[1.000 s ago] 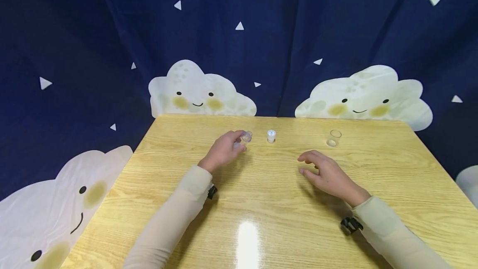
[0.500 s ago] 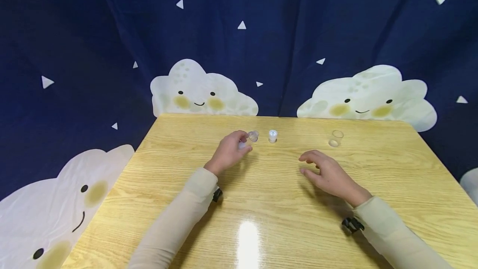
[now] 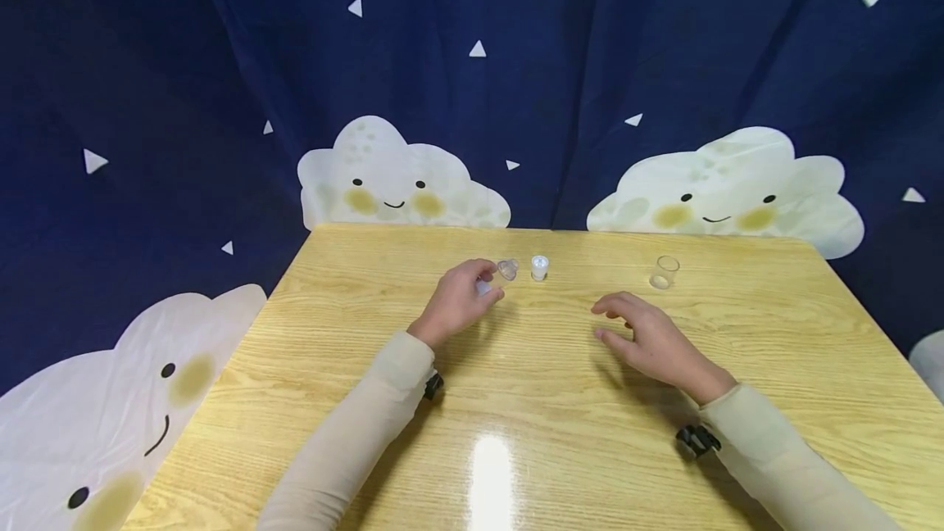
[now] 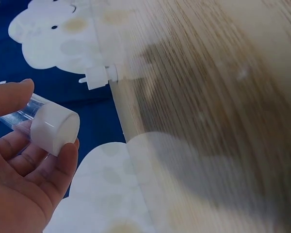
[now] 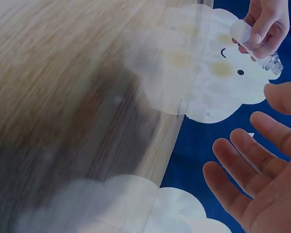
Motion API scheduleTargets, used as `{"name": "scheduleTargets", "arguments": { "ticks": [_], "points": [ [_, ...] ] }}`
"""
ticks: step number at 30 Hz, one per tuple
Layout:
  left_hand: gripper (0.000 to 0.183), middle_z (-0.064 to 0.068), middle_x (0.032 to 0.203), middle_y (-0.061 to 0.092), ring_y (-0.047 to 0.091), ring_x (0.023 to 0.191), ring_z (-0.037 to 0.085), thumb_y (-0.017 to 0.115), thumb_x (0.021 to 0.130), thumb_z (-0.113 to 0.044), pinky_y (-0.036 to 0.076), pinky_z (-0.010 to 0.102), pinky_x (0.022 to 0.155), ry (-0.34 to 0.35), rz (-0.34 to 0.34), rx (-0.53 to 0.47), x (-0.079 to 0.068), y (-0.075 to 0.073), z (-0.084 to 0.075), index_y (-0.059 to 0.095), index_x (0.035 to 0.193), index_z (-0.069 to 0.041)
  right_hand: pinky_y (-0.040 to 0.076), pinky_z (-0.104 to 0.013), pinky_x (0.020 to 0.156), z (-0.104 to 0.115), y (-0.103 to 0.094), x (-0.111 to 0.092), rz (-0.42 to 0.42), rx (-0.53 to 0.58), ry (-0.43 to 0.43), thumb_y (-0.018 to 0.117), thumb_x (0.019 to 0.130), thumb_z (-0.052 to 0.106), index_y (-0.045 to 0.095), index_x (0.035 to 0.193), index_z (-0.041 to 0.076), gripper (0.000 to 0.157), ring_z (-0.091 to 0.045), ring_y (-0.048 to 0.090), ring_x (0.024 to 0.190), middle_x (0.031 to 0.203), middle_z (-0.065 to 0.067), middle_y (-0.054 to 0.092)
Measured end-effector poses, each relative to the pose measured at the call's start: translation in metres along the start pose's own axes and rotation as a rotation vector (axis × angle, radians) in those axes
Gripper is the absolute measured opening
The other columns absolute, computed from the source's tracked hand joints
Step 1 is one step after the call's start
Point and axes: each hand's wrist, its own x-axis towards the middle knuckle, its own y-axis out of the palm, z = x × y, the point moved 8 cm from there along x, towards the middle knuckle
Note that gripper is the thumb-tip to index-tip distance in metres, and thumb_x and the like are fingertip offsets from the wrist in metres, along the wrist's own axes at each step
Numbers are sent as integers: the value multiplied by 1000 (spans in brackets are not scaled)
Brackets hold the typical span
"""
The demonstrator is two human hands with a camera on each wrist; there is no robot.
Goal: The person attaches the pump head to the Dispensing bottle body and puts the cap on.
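My left hand [image 3: 456,297] grips a small clear bottle [image 3: 507,270] above the left half of the table. Its ridged, see-through neck points away from me, as the right wrist view shows, while the white base [image 4: 54,128] sits near the palm side. The bottle is tilted, and fingers hide its middle. Just right of it on the tabletop stands a white pump-like piece [image 3: 540,268], with a small tip showing in the left wrist view. My right hand [image 3: 652,344] hovers with relaxed, spread fingers and holds nothing. Beyond it stands a clear open cylinder [image 3: 664,272].
The wooden table [image 3: 531,400] has its far edge against a dark blue curtain [image 3: 472,88] printed with smiling clouds and white triangles. A bright light reflection lies on the near part of the tabletop. Dark straps with small devices sit on both wrists.
My left hand has moved slightly to the right with the bottle, bringing its neck closer to the white piece. The right hand has stayed almost still.
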Motion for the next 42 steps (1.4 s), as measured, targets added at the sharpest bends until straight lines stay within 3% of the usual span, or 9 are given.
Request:
{"name": "scheduleTargets", "arguments": {
  "ticks": [6, 11, 25, 29, 42],
  "points": [
    [42, 10, 121, 69, 66, 110, 23, 71, 92, -24, 55, 39, 93, 8, 6, -4, 0, 2, -2, 63, 129, -6, 56, -46, 84, 0, -1, 5, 7, -34, -23, 68, 93, 16, 66, 117, 9, 25, -28, 67, 104, 121, -10, 66],
    [42, 9, 123, 69, 66, 111, 23, 71, 92, -24, 55, 38, 93, -15, 9, -5, -1, 3, 0, 63, 129, -8, 56, -47, 87, -4, 0, 23, 58, -53, -29, 67, 94, 17, 65, 119, 5, 27, -31, 67, 103, 120, -12, 67],
    [41, 10, 120, 69, 66, 109, 24, 73, 90, -22, 55, 39, 92, -18, -22, -7, -1, -1, 1, 64, 127, -6, 53, -51, 91, -41, 11, 77, 186, -33, 134, 63, 95, 16, 60, 127, -5, 39, -38, 66, 103, 125, -26, 64],
    [41, 11, 119, 70, 66, 108, 25, 73, 90, -22, 55, 39, 92, -17, -19, -7, -1, -2, 0, 64, 127, -5, 53, -51, 92, -52, 14, 86, 187, 6, 199, 62, 96, 17, 59, 128, -5, 39, -39, 65, 105, 127, -27, 62],
    [41, 11, 120, 69, 66, 110, 25, 72, 91, -24, 54, 39, 93, -15, -17, -10, 0, -5, 1, 64, 127, -6, 49, -52, 100, -49, 30, 119, 181, 67, 292, 63, 94, 22, 54, 135, -4, 49, -41, 60, 116, 132, -26, 60]
  ]
}}
